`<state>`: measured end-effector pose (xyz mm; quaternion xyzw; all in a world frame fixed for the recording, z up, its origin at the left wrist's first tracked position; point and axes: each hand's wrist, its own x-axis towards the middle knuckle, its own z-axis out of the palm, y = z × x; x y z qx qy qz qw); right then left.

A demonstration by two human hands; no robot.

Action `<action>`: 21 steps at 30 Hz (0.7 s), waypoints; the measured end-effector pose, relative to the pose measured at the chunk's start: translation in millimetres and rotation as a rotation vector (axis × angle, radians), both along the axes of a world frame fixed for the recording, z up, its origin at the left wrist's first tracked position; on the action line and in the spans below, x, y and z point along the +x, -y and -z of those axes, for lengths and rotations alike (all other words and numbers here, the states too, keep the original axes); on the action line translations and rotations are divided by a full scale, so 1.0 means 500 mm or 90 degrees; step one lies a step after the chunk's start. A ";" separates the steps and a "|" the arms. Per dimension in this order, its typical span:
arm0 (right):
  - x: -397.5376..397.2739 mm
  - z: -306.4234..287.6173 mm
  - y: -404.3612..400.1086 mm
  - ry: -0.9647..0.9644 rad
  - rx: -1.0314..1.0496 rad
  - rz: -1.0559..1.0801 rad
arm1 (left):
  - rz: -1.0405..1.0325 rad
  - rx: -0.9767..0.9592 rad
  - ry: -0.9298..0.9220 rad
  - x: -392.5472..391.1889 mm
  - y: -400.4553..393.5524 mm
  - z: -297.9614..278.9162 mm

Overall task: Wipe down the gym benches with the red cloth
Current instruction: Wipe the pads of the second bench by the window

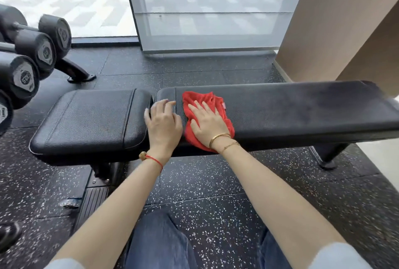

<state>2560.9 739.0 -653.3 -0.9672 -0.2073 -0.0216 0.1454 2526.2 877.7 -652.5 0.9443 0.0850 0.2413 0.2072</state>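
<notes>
On black padded table (291, 106), near seam between long pad and seat pad (90, 117): red cloth (207, 104), bunched, lying flat on long pad's left end. Right hand (208, 123) pressed flat on red cloth, fingers straight and slightly spread, gold bangles at wrist. Left hand (163, 121) just beside it, resting at pad gap, fingers loosely bent over edge, gripping nothing, red string at wrist. Dumbbells (32, 53) racked at far left. Speckled rubber floor (216, 193) underneath. Jeans-clad knees at bottom edge.
</notes>
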 end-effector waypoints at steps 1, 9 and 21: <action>0.001 0.002 0.008 0.006 0.005 0.000 | 0.009 -0.008 0.003 0.002 0.030 -0.001; 0.067 0.002 0.265 0.022 -0.012 0.157 | 0.008 -0.037 -0.016 0.036 0.168 0.016; 0.046 0.002 0.355 0.027 -0.041 0.020 | -0.050 0.033 -0.051 0.062 0.251 0.046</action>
